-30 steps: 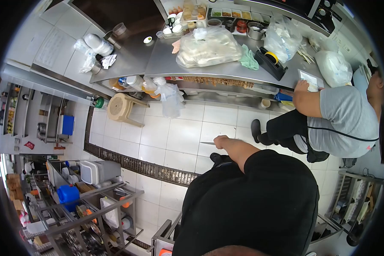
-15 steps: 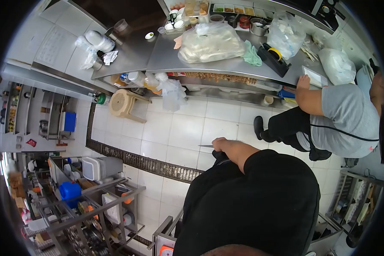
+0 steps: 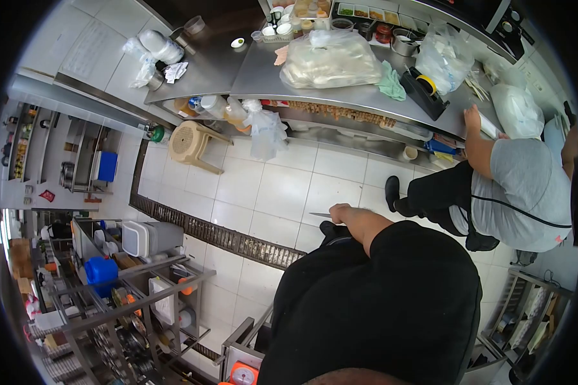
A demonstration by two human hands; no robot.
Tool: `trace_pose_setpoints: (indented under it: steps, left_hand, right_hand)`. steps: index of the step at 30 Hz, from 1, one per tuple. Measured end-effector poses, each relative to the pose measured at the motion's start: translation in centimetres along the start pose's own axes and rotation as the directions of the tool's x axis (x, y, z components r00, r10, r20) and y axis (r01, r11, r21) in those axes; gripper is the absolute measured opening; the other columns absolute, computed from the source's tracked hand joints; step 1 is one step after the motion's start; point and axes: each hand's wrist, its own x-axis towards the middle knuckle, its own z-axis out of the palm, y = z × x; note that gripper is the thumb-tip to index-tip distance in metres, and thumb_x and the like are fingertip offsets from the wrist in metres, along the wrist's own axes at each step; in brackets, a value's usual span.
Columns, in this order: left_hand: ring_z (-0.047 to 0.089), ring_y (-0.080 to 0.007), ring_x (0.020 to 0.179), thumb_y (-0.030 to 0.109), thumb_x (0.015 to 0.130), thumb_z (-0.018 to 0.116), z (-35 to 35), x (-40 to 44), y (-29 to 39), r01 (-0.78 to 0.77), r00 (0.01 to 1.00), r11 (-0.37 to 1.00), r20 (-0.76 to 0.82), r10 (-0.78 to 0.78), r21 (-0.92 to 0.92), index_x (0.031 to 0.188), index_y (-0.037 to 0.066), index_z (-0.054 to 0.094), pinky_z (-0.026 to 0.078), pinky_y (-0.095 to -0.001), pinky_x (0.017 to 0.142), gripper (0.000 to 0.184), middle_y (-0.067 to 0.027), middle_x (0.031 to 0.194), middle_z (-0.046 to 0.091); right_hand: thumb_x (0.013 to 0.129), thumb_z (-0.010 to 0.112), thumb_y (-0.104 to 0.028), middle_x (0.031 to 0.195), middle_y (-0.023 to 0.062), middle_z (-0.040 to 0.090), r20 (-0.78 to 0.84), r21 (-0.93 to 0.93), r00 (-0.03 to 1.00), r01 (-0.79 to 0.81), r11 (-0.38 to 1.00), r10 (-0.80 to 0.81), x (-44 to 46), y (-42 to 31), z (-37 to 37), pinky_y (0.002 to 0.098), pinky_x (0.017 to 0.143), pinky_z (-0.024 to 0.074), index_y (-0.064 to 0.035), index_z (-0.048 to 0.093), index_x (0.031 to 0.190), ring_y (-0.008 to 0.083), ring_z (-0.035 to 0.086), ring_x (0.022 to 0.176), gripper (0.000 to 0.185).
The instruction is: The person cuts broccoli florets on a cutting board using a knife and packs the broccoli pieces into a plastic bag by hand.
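Observation:
My right hand [image 3: 344, 212] is closed around a knife, at the end of a bent forearm in front of my black shirt [image 3: 379, 301]. The narrow pointed blade [image 3: 320, 215] sticks out to the left over the tiled floor; the handle is hidden in my fist. One of my dark shoes [image 3: 331, 230] shows just beneath the hand. My left hand is out of view.
A steel counter [image 3: 250, 80] runs across the far side, bearing a large plastic bag [image 3: 331, 61] and a tape dispenser [image 3: 424, 95]. A co-worker in grey [image 3: 526, 186] stands at its right. Also around are a stool [image 3: 191, 142], floor drain [image 3: 218, 234], rack [image 3: 128, 317] and orange scale [image 3: 243, 374].
My view has shifted slightly, so the counter sits further right and more of the orange scale shows. The knife stays in my right hand. The co-worker's hand has moved on the counter.

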Motion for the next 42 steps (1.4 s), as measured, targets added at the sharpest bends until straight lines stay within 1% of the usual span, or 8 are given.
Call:
trace_pose_setpoints:
  steps: [20,27,30,32,35,36,39,42]
  left_hand:
    - [0.073,-0.0333,0.114,0.019,0.095,0.066,2.0,-1.5,-3.0,0.069,0.996,0.998,0.058,-0.069,0.007,0.112,0.008,0.077,0.058,-0.0523,0.093,0.023,-0.0106,0.12,0.075]
    - [0.073,-0.0331,0.114,0.019,0.096,0.066,4.8,-1.5,-5.6,0.147,0.975,0.989,0.169,-0.146,0.008,0.112,0.008,0.078,0.059,-0.0522,0.092,0.023,-0.0105,0.12,0.076]
    - [0.068,-0.0349,0.121,0.02,0.094,0.065,10.0,-1.7,-7.8,0.127,0.992,0.986,0.03,-0.125,-0.111,0.114,0.007,0.076,0.054,-0.0549,0.101,0.026,-0.0127,0.126,0.072]
    - [0.066,-0.0334,0.125,0.026,0.095,0.065,12.0,-1.4,-8.0,0.115,0.981,0.993,0.16,-0.112,-0.008,0.114,0.008,0.076,0.053,-0.0534,0.102,0.028,-0.0118,0.129,0.072]
    - [0.064,-0.0309,0.131,0.031,0.098,0.064,9.6,-2.6,-7.0,0.16,0.957,0.985,0.256,-0.139,-0.065,0.124,0.007,0.077,0.054,-0.053,0.104,0.037,-0.0116,0.137,0.07]
    - [0.062,-0.0315,0.133,0.032,0.099,0.063,11.7,-2.6,-7.1,0.202,0.971,0.971,0.153,-0.182,-0.13,0.128,0.005,0.075,0.051,-0.0537,0.107,0.041,-0.0131,0.141,0.068]
    - [0.061,-0.0364,0.134,0.042,0.1,0.067,8.0,-2.8,-6.3,0.302,0.915,0.925,0.344,-0.212,-0.233,0.139,-0.004,0.064,0.046,-0.0551,0.114,0.06,-0.023,0.144,0.064]
    - [0.04,-0.0453,0.156,0.046,0.1,0.071,5.7,-5.3,-5.5,0.24,0.97,0.843,0.145,-0.193,-0.481,0.157,-0.015,0.042,0.024,-0.052,0.133,0.088,-0.0329,0.165,0.044]
  right_hand:
    - [0.087,0.065,-0.009,0.118,0.0206,0.081,0.0,0.05,0.999,-0.05,0.997,0.05,-2.0,0.7,-0.5,0.0464,0.092,0.0625,-0.0014,0.082,0.118,0.0336,0.078,0.112,0.036]
    - [0.086,0.063,-0.017,0.098,0.0203,0.081,-0.048,-0.019,0.993,0.112,0.994,-0.112,-0.4,2.2,2.0,0.0494,0.077,0.0642,-0.0005,0.081,0.097,0.0339,0.08,0.082,0.027]
    - [0.092,0.064,-0.026,0.088,0.0191,0.079,0.019,-0.051,0.991,0.133,0.99,-0.132,-1.0,1.5,0.4,0.0462,0.066,0.0634,-0.0025,0.077,0.102,0.0309,0.078,0.072,0.029]
    - [0.098,0.067,-0.035,0.081,0.0165,0.075,0.008,-0.049,0.98,0.2,0.979,-0.199,0.6,1.4,0.7,0.0441,0.058,0.0609,-0.0036,0.072,0.11,0.0277,0.074,0.066,0.034]
    - [0.105,0.067,-0.042,0.077,0.0119,0.067,0.07,0.273,0.987,0.121,0.954,-0.145,-0.4,-2.3,-2.1,0.0395,0.048,0.0535,-0.0059,0.067,0.114,0.0215,0.063,0.056,0.037]
    - [0.107,0.064,-0.042,0.079,0.0101,0.064,0.086,0.318,0.976,0.165,0.933,-0.202,-1.1,-3.9,-3.0,0.0373,0.047,0.0505,-0.0076,0.064,0.114,0.0191,0.059,0.055,0.035]
    - [0.108,0.063,-0.04,0.078,0.0093,0.062,0.045,0.441,0.937,0.292,0.849,-0.346,-2.0,-10.2,-4.2,0.0371,0.047,0.0504,-0.0076,0.06,0.113,0.0186,0.059,0.055,0.033]
    - [0.11,0.059,-0.034,0.078,0.0082,0.059,0.034,0.481,0.918,0.33,0.812,-0.394,-1.5,-16.6,-3.4,0.038,0.049,0.0511,-0.01,0.055,0.11,0.0199,0.059,0.057,0.024]
